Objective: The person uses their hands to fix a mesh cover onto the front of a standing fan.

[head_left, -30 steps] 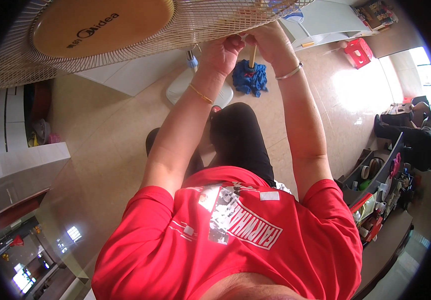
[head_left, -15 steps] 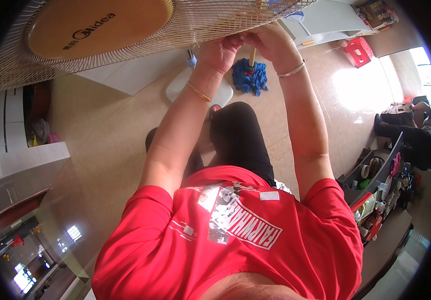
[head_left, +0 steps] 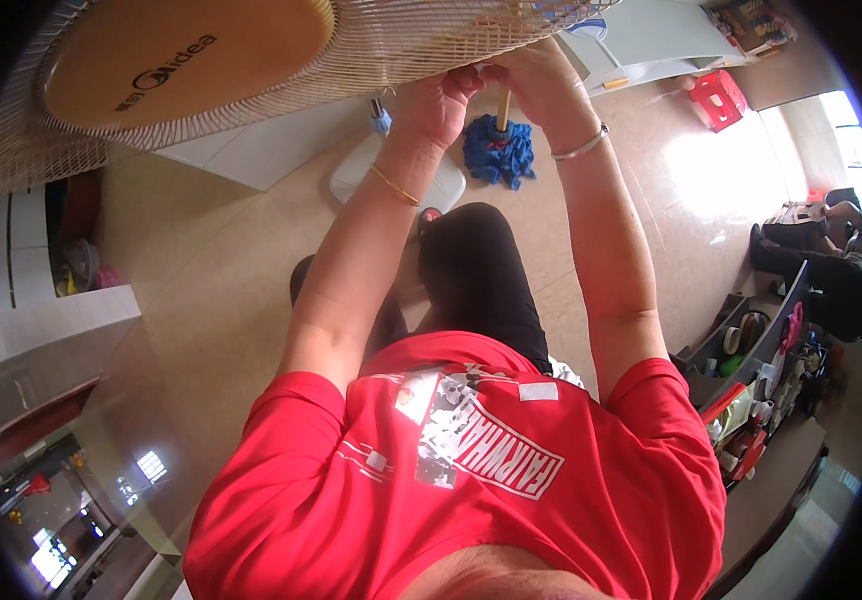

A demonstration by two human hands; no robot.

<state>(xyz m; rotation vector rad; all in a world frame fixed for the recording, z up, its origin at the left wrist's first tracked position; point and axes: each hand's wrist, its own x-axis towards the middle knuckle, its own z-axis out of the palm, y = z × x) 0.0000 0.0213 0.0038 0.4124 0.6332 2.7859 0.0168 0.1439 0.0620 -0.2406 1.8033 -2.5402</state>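
Note:
A large standing fan fills the top left, with a cream wire guard [head_left: 391,45] and a round tan centre plate [head_left: 186,50]. My left hand [head_left: 438,108] is raised to the guard's lower edge, its fingers closed and pressed together. Close beside it, my right hand [head_left: 541,85] reaches up to the same rim with bent fingers, partly covered by the wires. The two sets of fingertips nearly meet. Whatever lies between them is too small or hidden to make out. Below stand the fan's short metal pole [head_left: 379,106] with a blue collar and its white base [head_left: 351,178].
A blue mop head [head_left: 499,155] on a wooden handle rests on the tiled floor behind the hands. To the right are a red plastic stool [head_left: 718,101] and a grey organiser [head_left: 801,290] full of small items. A person's dark-clothed legs [head_left: 836,270] show at the far right.
The fan guard has tilted or shifted slightly left and down. My right hand has moved a little left and down with it; my left hand has hardly moved.

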